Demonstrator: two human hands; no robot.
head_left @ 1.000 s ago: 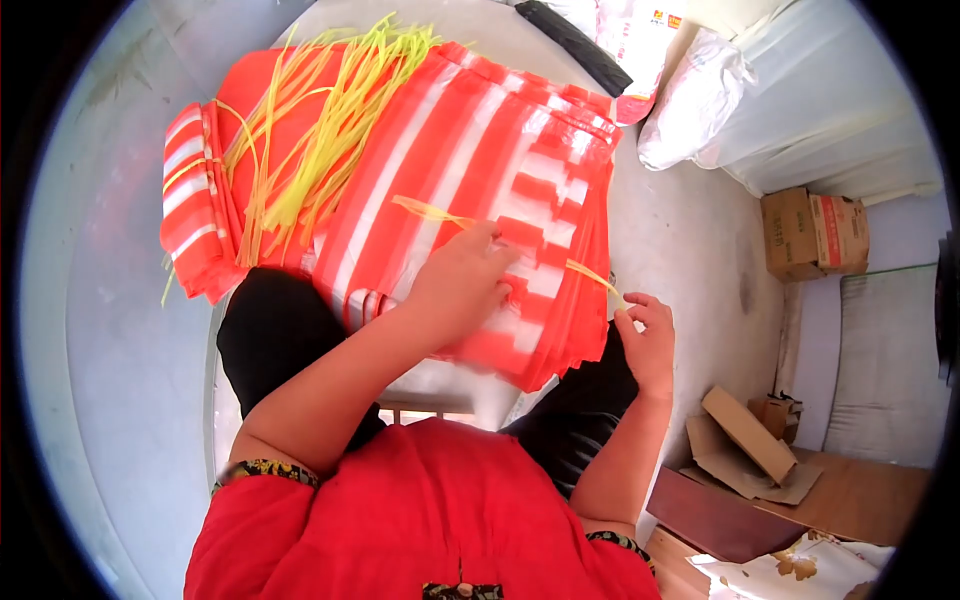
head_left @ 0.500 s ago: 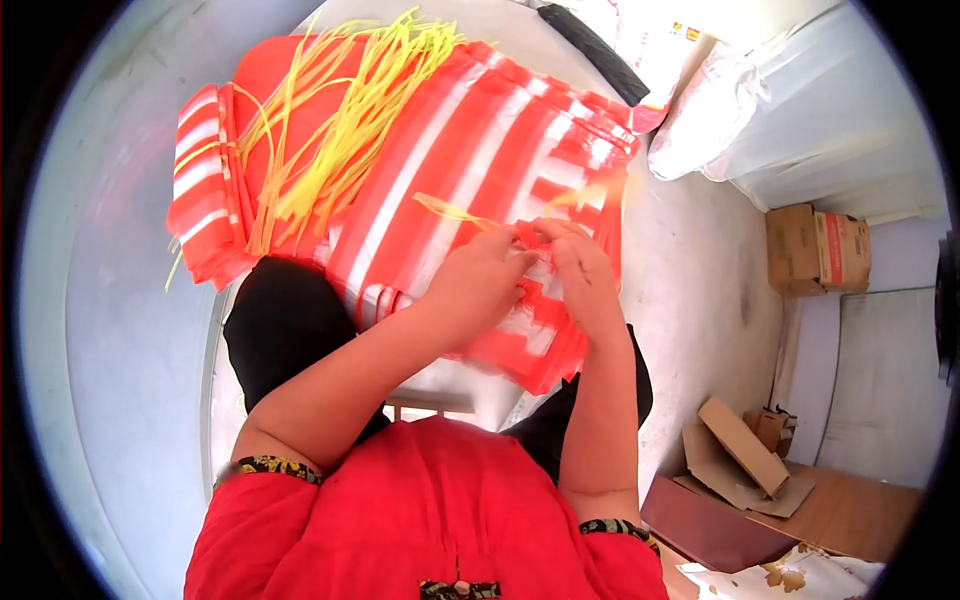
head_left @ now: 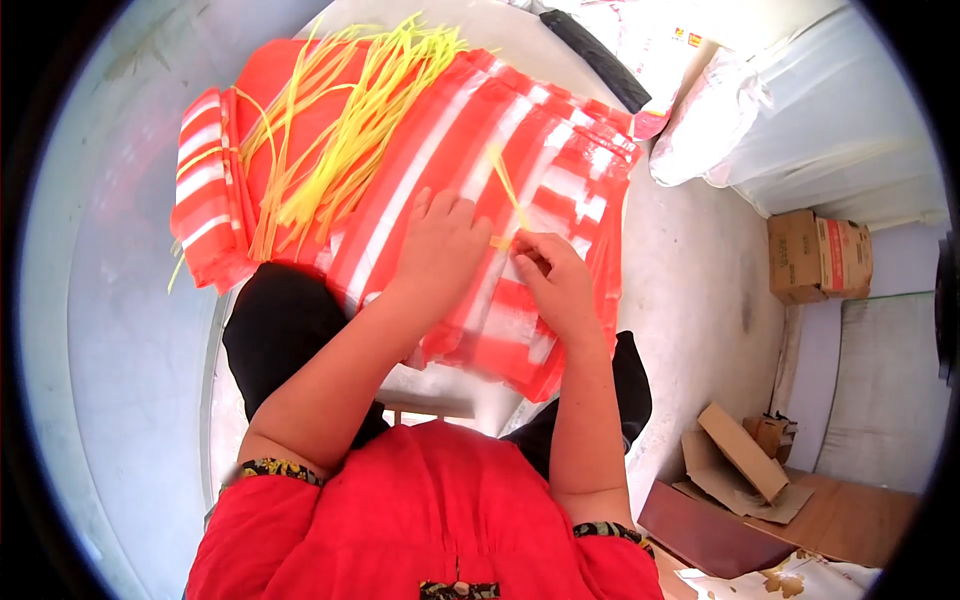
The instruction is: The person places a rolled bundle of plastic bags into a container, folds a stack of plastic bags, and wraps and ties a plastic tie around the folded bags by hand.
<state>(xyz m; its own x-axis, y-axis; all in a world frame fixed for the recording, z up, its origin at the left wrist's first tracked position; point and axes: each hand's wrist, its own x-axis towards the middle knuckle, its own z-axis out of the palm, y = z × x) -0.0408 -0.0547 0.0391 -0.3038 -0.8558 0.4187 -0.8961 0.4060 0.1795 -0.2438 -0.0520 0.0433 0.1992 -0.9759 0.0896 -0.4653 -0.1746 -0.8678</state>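
Observation:
Red-and-white striped plastic bags (head_left: pixel 420 170) lie stacked and overlapping before me, above my knees. My left hand (head_left: pixel 440 245) rests on the striped plastic, its fingers stretched out and pointing away from me. To its right, my right hand (head_left: pixel 556 285) is closed in a pinch on a thin yellow strip (head_left: pixel 505 185), which sticks up and away over the bags. A loose bunch of yellow strips (head_left: pixel 350 140) lies over the red plastic at the upper left. Beside that bunch is a folded striped bundle (head_left: pixel 205 190) with a yellow strip around it.
A black roll-shaped object (head_left: pixel 595 60) and a white plastic bag (head_left: pixel 705 125) lie at the back right. A cardboard box (head_left: pixel 820 255) stands farther right. Opened cardboard (head_left: pixel 745 455) lies on a brown wooden surface (head_left: pixel 850 510) at lower right.
My hands were close together over gathered plastic; now they are apart. The left has moved left and flattened on the bags. The yellow strip's end now points upward near the right hand.

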